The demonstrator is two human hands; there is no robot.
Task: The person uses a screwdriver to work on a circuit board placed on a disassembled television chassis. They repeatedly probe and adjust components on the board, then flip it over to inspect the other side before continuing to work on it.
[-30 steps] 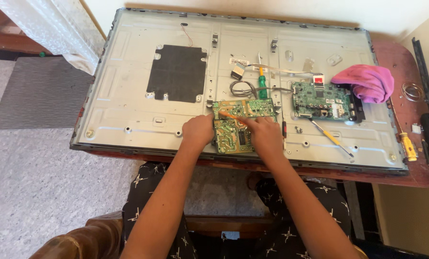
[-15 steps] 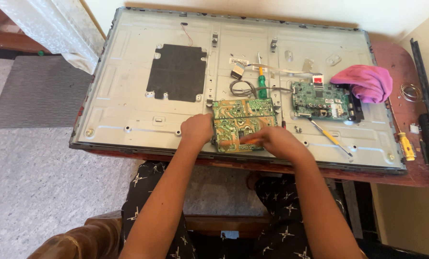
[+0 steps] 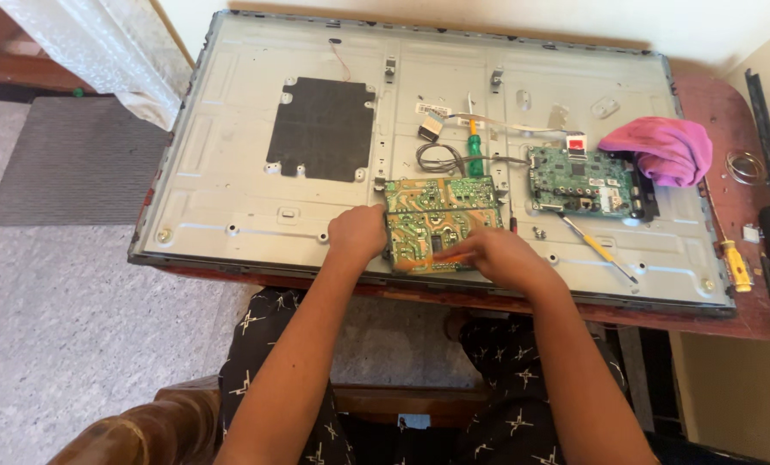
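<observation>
On the near edge of the metal back panel (image 3: 230, 198) I see the green circuit board (image 3: 441, 215); left hand (image 3: 357, 234) grips its left edge, right hand (image 3: 497, 254) pinches an orange tool (image 3: 450, 257) on it. Second board (image 3: 581, 181) sits right.

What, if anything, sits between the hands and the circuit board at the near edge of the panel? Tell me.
Nothing visible does. The left hand grips the left edge of the green and tan circuit board, and the right hand rests on its near right part, an orange tool at its fingertips touching the board.
</observation>
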